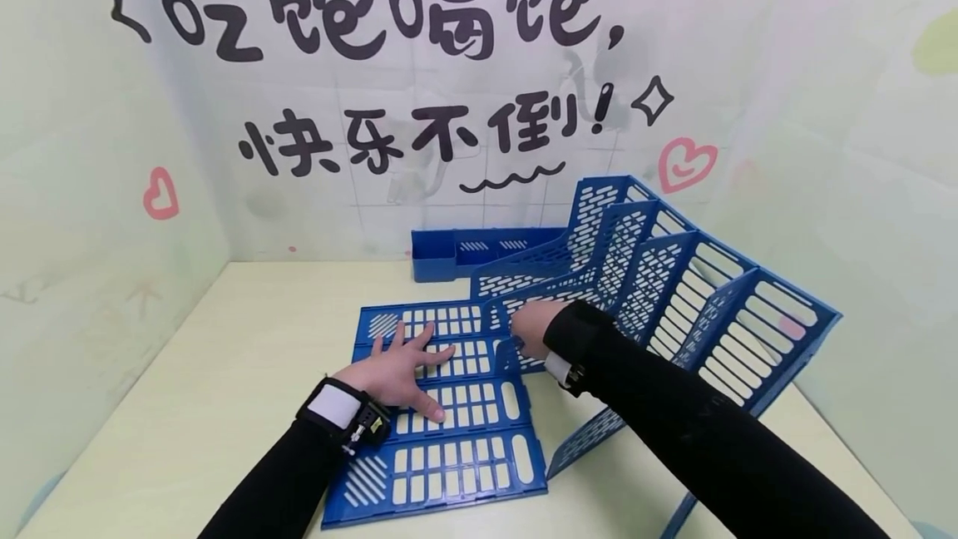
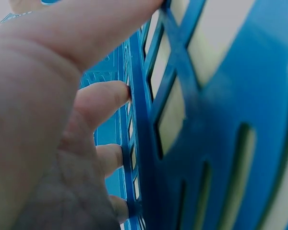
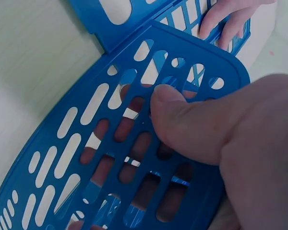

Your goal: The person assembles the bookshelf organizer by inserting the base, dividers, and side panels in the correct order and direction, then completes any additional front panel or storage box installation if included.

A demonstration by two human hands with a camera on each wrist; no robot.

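A blue slotted base panel (image 1: pixel 449 439) lies flat on the pale table (image 1: pixel 224 373). My left hand (image 1: pixel 400 364) presses on it with straight, spread fingers; the left wrist view shows those fingers (image 2: pixel 101 100) against the panel (image 2: pixel 221 143). Close on its right, my right hand (image 1: pixel 533 325) pinches a slotted blue divider (image 1: pixel 504 353) standing at the panel's right edge. In the right wrist view the thumb (image 3: pixel 197 124) lies on the divider's face (image 3: pixel 209 52), and the other fingers show through its slots from behind.
Several joined blue dividers (image 1: pixel 674 289) form a slanted rack that leans to the right of the hands. A low blue tray (image 1: pixel 456 252) stands at the back against the wall. Printed walls close in the table on three sides.
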